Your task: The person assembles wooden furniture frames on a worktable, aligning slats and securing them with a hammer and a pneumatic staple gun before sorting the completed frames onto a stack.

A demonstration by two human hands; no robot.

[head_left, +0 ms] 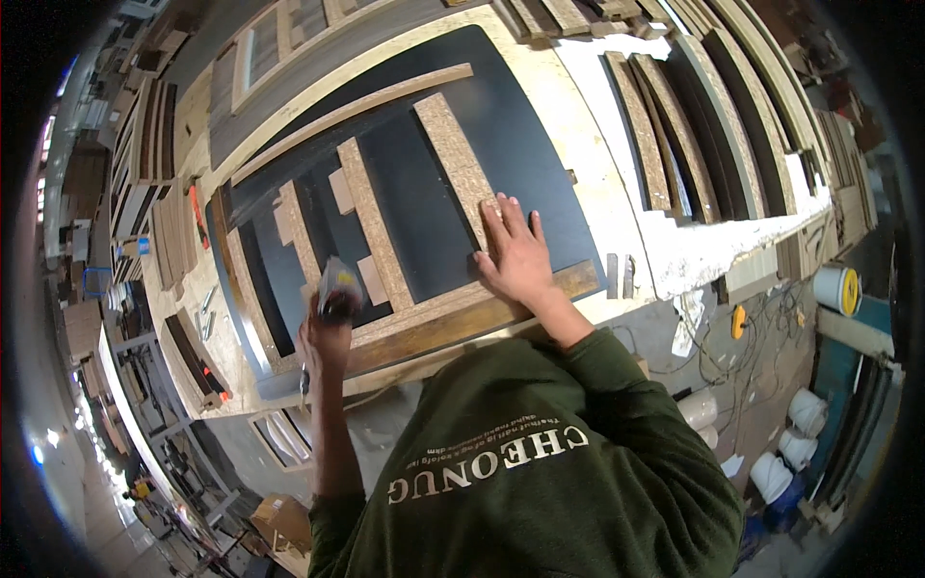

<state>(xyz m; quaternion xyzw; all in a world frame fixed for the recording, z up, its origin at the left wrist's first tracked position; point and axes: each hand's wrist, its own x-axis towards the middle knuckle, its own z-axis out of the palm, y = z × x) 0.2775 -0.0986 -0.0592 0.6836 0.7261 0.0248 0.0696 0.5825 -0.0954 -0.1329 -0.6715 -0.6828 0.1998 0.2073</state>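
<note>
A large dark panel [482,116] lies on the workbench [588,144], with several chipboard strips laid on it like a frame. My right hand [515,255] presses flat, fingers spread, on the lower end of an upright chipboard strip [453,159], where it meets a brown wooden rail [453,328] along the near edge. My left hand [326,332] grips a small dark and silver tool [337,287], blurred, held over the rail near a second upright strip [371,226]. Small chipboard blocks [341,191] lie beside that strip.
Boards and chipboard strips [713,125] lie stacked on the bench's right end. An orange-handled tool [198,217] lies at the left. Below the bench on the right are cables, a yellow object [738,321] and white buckets [805,414]. Shelving with panels lines the far left.
</note>
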